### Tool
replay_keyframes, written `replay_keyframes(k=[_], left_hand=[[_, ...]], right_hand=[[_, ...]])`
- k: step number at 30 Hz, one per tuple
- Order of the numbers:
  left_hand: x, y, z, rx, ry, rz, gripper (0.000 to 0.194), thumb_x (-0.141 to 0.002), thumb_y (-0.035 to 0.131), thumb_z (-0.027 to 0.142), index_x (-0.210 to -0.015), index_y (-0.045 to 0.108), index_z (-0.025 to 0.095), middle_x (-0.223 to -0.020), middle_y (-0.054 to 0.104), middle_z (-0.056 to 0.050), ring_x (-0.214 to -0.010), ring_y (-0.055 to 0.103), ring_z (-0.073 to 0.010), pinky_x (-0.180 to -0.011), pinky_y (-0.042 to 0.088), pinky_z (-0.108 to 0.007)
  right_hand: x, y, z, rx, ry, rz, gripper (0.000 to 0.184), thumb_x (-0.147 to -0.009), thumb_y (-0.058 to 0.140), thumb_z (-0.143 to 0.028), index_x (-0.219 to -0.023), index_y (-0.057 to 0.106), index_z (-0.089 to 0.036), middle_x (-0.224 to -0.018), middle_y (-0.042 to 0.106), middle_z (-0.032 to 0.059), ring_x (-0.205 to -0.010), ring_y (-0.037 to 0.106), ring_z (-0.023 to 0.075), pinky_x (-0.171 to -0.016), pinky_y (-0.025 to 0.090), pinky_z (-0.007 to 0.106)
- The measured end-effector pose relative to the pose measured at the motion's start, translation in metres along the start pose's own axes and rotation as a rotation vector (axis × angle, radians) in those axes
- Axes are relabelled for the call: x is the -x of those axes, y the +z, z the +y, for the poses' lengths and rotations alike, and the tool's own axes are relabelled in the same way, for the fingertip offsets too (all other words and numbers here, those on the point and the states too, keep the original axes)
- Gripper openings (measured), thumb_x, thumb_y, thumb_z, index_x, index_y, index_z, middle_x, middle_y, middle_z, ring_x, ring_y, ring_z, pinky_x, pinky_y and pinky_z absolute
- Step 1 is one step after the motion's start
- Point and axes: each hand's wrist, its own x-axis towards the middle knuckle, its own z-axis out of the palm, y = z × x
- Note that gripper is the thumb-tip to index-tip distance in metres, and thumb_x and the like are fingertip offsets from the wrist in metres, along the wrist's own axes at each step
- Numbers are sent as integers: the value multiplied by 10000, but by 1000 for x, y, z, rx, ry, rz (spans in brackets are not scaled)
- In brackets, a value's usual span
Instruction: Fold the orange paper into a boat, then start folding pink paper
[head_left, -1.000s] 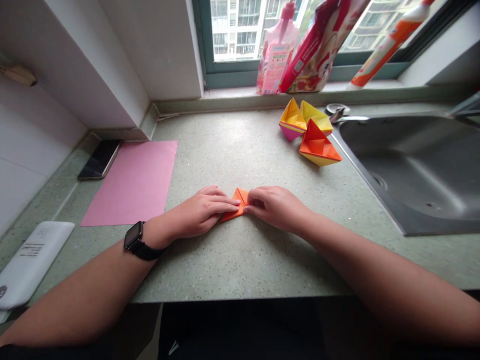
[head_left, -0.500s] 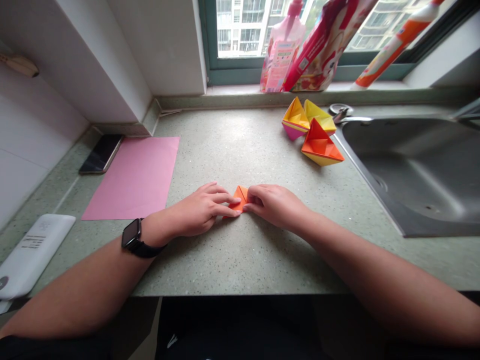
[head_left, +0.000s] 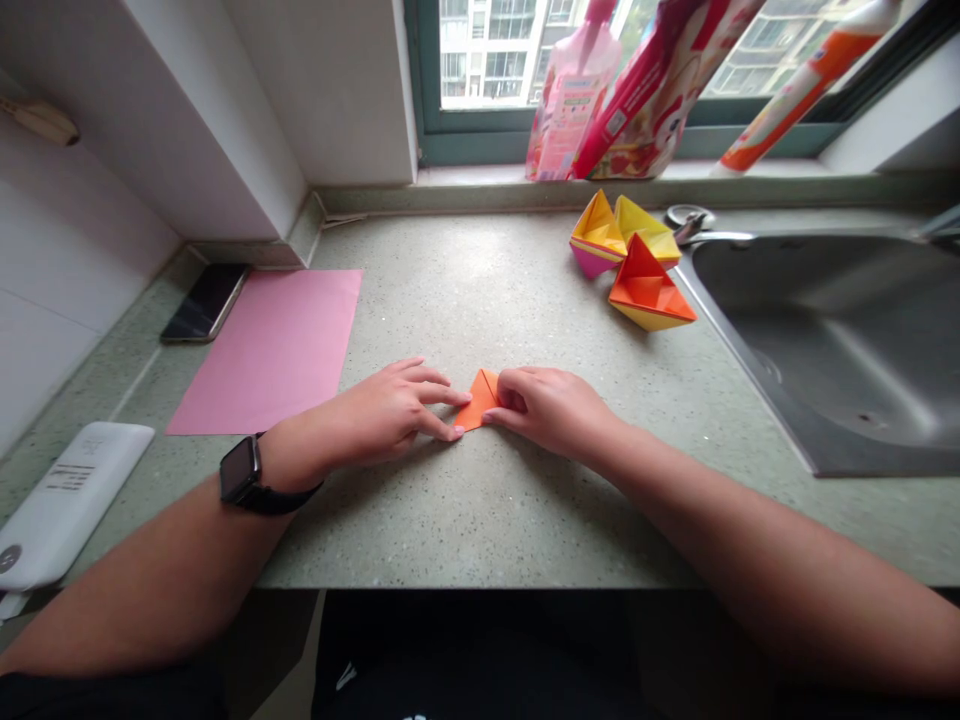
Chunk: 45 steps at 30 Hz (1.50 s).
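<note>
A small folded piece of orange paper [head_left: 477, 402] lies on the speckled counter between my hands. My right hand [head_left: 553, 408] is closed on its right side, thumb and curled fingers pinching the edge. My left hand [head_left: 397, 412], with a black watch on the wrist, has its fingers spread and stretched out. Its fingertips touch the left edge of the orange paper. The paper's right part is hidden behind my right fingers.
Folded paper boats [head_left: 651, 290] in red, yellow and pink stand at the back right beside the steel sink [head_left: 814, 440]. At left lie a pink sheet [head_left: 277, 350], a phone [head_left: 206, 303] and a white power bank [head_left: 71, 505]. A pink bottle [head_left: 570, 110] stands on the windowsill.
My left hand has slid a little to the left, its fingertips moving from over the orange paper to its left edge. My right hand keeps its pinch. The view has shifted slightly.
</note>
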Motion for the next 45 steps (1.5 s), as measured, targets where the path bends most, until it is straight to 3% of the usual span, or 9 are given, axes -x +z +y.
replay_keyframes(k=[4, 7, 11, 16, 24, 29, 33, 39, 45], left_hand=[[4, -8, 0, 53, -11, 11, 526, -812, 608, -80, -1041, 858, 322, -1411, 776, 28, -1251, 689, -267, -1205, 466, -536], [4, -10, 1, 82, -17, 133, 482, -817, 522, -90, -934, 823, 268, -1225, 832, 26, -1098, 727, -213, -1226, 474, -513], [-1, -4, 5, 104, -43, 282, 525, -902, 455, -72, -1127, 811, 241, -1264, 814, -36, -1148, 737, -200, -1191, 535, -476], [-5, 9, 8, 143, 17, 222, 393, -1036, 578, 70, -1271, 811, 282, -1377, 786, -40, -1339, 679, -262, -1182, 548, -506], [4, 0, 1, 148, -24, 43, 579, -857, 563, -89, -1117, 863, 333, -1466, 747, 40, -1396, 648, -289, -1204, 513, -543], [-1, 2, 7, 187, -27, 144, 539, -952, 496, -42, -1273, 793, 273, -1364, 798, 3, -1370, 672, -249, -1309, 406, -581], [-7, 11, 14, 182, -24, 157, 472, -1105, 468, 105, -1509, 657, 262, -1520, 708, -53, -1502, 578, -257, -1335, 384, -567], [-17, 19, 26, 42, -48, 100, 451, -1149, 472, 320, -1563, 617, 217, -1374, 701, -149, -1345, 638, -309, -1301, 413, -600], [-27, 33, 32, -26, -108, 115, 517, -1136, 492, 482, -1544, 633, 199, -1392, 639, -198, -1351, 581, -380, -1204, 489, -605]], right_hand=[[0, -1, -2, 3, 12, -10, 332, -972, 787, -441, -818, 570, -241, -860, 724, 17, -786, 608, 188, -663, 334, 317], [0, -1, -2, 4, 11, -15, 342, -974, 787, -444, -815, 562, -241, -863, 718, 19, -795, 608, 190, -671, 341, 317], [0, 0, 0, 10, 3, -2, 357, -974, 790, -449, -811, 550, -241, -864, 717, 18, -793, 606, 191, -667, 332, 319], [0, 1, 0, -2, -9, -2, 337, -983, 780, -425, -816, 553, -241, -862, 718, 17, -798, 610, 190, -674, 338, 316], [0, -2, -1, -16, 3, -7, 321, -973, 790, -419, -815, 573, -243, -854, 710, 16, -790, 603, 188, -670, 341, 313], [0, 3, 0, -17, -11, 4, 319, -974, 788, -430, -823, 579, -241, -861, 710, 20, -803, 604, 192, -676, 341, 313], [-1, 3, 5, -47, -42, 22, 274, -988, 755, -393, -830, 599, -234, -879, 720, 27, -800, 601, 188, -685, 341, 315], [3, -25, 30, -297, -68, -41, 164, -1037, 571, -249, -942, 702, -224, -886, 740, 16, -781, 611, 160, -734, 405, 286], [5, -31, 33, -234, -1, -80, 56, -960, 733, -269, -932, 723, -221, -858, 746, 7, -742, 605, 152, -695, 393, 279]])
